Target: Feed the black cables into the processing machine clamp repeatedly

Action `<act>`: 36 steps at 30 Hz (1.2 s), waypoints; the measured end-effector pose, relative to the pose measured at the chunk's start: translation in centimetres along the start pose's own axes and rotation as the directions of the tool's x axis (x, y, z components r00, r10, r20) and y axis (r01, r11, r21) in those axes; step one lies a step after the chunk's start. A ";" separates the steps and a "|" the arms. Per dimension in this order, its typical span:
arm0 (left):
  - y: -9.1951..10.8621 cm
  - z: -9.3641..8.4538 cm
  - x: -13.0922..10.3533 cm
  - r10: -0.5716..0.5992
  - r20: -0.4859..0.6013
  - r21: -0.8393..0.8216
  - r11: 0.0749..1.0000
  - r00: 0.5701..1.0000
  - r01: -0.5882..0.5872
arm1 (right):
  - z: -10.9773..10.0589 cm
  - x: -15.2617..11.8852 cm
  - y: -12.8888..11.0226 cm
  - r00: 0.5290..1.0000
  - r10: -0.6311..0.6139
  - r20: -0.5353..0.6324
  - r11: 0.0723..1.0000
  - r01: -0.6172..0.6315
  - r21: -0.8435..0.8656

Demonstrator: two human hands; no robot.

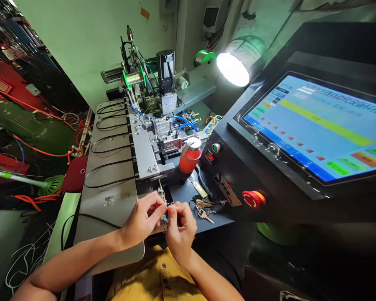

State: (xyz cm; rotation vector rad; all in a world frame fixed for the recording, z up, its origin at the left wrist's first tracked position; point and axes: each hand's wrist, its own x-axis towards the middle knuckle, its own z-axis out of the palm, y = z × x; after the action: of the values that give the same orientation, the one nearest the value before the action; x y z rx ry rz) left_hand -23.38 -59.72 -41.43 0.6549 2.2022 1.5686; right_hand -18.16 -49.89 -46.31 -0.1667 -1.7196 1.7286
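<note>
My left hand (146,215) and my right hand (182,228) meet at the front end of a bench machine (167,133). Both are closed, thumbs and fingertips pinched together and nearly touching. Whatever lies between the fingertips is too small and hidden to name. A black cable (97,218) runs across the grey metal plate (113,200) and disappears beneath my left hand; whether the fingers grip it cannot be seen. Small metal fixture parts (161,190) show just beyond the fingertips. Several more looped black cables (109,144) lie along the plate, their ends at the machine's rail (142,154).
Beside the machine stands a red bottle (189,159) with a silver cap. Keys (204,209) lie near my right hand. A control box with a touchscreen (316,125) and a red emergency button (253,200) rises at right. A lit lamp (233,69) and a solder spool (134,79) stand behind.
</note>
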 end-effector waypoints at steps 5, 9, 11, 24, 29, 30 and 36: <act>-0.4 -0.7 0.6 0.064 -0.017 0.211 0.976 0.998 -0.059 | -1.2 0.8 0.8 0.989 0.105 0.109 0.994 -0.104 -0.015; -1.3 -2.0 2.1 0.060 -0.058 0.411 0.911 0.997 -0.031 | -3.0 2.8 2.1 0.931 0.242 0.273 0.964 -0.198 -0.178; -1.9 -2.4 2.8 -0.005 -0.049 0.440 0.898 0.999 0.026 | -3.7 3.6 2.6 0.936 0.268 0.227 0.949 -0.216 -0.230; -2.4 -1.8 3.0 -0.063 -0.068 0.619 0.780 0.996 0.092 | -4.6 3.9 3.8 0.938 0.286 0.197 0.933 -0.226 -0.279; -2.6 -1.5 3.2 -0.038 -0.069 0.645 0.761 0.997 0.074 | -3.9 4.9 4.3 0.900 0.283 0.331 0.945 -0.203 -0.256; -2.6 -1.5 3.3 -0.035 -0.069 0.647 0.759 0.997 0.072 | -3.6 5.2 4.4 0.888 0.278 0.365 0.947 -0.191 -0.258; -2.6 -1.4 3.2 -0.034 -0.074 0.655 0.752 0.997 0.074 | -2.3 5.8 4.5 0.866 0.230 0.443 0.951 -0.104 -0.290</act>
State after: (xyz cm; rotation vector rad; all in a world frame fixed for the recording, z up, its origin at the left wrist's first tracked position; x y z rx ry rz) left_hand -27.24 -59.72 -43.47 0.7211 2.7975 0.7393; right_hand -22.97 -44.33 -48.61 -0.0042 -2.3545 1.7621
